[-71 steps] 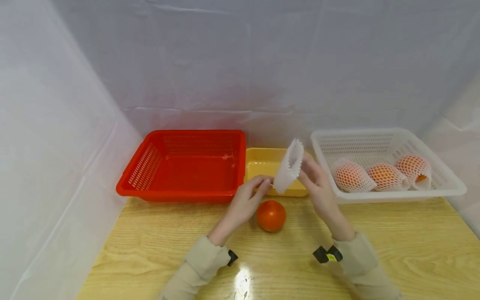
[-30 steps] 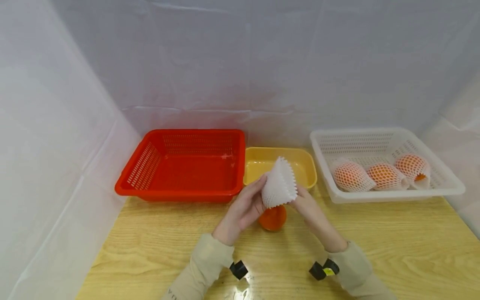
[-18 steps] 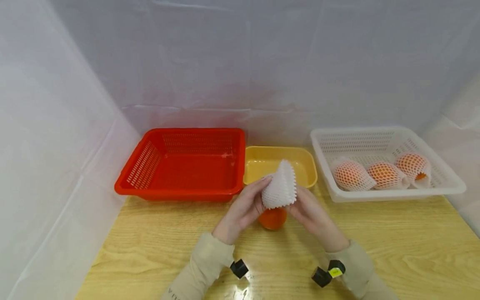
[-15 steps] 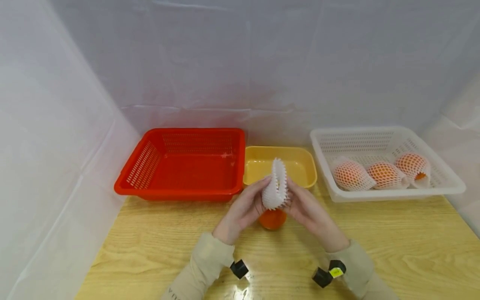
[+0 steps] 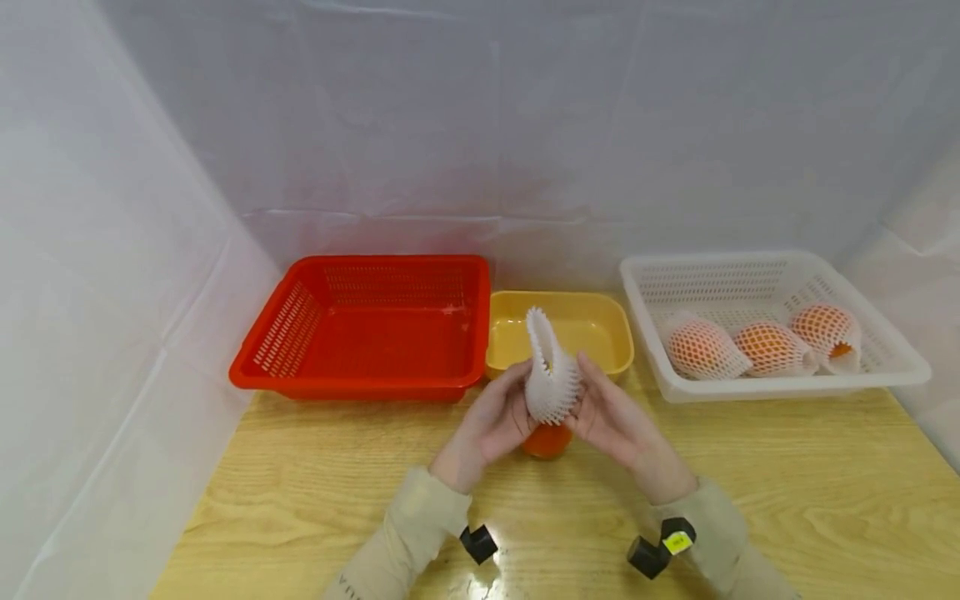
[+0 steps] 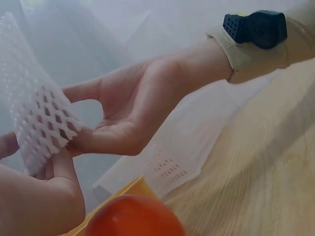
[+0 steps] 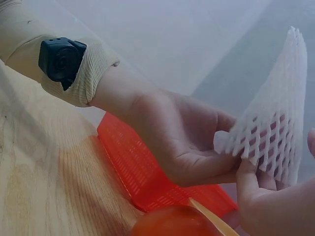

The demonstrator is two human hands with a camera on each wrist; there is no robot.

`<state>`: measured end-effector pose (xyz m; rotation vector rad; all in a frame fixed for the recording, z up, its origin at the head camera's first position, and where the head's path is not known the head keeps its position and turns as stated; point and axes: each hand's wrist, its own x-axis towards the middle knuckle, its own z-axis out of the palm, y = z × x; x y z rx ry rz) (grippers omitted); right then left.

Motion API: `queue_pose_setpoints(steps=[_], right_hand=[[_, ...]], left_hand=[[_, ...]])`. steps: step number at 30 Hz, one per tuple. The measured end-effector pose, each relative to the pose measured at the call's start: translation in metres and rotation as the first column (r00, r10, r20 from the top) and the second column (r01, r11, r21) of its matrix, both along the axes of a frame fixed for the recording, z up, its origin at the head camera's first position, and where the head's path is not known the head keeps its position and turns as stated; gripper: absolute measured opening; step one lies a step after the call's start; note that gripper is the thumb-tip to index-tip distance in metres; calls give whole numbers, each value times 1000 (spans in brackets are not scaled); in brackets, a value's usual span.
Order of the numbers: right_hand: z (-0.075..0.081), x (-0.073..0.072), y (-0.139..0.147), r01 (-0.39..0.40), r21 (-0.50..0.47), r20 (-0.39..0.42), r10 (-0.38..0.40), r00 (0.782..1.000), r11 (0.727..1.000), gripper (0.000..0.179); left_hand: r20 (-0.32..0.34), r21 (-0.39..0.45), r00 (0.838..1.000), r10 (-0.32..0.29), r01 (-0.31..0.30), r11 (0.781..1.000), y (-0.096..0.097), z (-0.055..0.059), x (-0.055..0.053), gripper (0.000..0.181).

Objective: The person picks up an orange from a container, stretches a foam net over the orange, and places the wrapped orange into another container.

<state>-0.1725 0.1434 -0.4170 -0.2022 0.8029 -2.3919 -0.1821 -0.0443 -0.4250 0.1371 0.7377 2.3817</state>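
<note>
A white foam net sleeve (image 5: 551,397) is held between both hands over the table, its toothed opening facing up in the head view. On its left side, my left hand (image 5: 489,423) grips it with thumb and fingers. My right hand (image 5: 619,423) holds the other side, fingers at the lower edge. The right wrist view shows fingertips meeting under the mesh of the sleeve (image 7: 275,132). Just below the hands sits a smooth red-orange tomato (image 5: 547,443), partly hidden by the sleeve. The tomato (image 6: 134,216) also shows at the bottom of the left wrist view.
A red basket (image 5: 360,386) stands at the back left. Beside it is a shallow yellow tray (image 5: 618,329), partly behind the hands. At the right, a white basket (image 5: 802,385) contains three net-wrapped round fruits (image 5: 776,348). White sheeting (image 5: 390,125) encloses the back and sides.
The sleeve came down from over the yellow tray to above the tomato. Both hands came together on it, and its opening has turned and spread. The tomato and baskets stay put.
</note>
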Motion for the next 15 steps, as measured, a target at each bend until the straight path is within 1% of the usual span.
queue_pose_setpoints(steps=[4, 5, 7, 12, 15], right_hand=[[-3, 1, 0, -28, -13, -16, 27, 1000, 1000, 32], [-3, 1, -1, -25, -15, -17, 25, 1000, 1000, 31], [-4, 1, 0, 1, -31, 8, 0, 1000, 1000, 29], [-4, 1, 2, 88, -53, 101, -82, 991, 995, 34], [-4, 2, 5, 96, -63, 120, -88, 989, 993, 39]], left_hand=[[40, 73, 999, -29, 26, 997, 0, -1, -1, 33], [50, 82, 998, -31, 27, 996, 0, -1, -1, 34], [71, 98, 997, -30, 23, 995, -1, -1, 0, 33], [134, 82, 991, 4, -15, 997, -6, 0, 1, 33], [166, 57, 986, 35, -45, 997, -9, -1, 2, 34]])
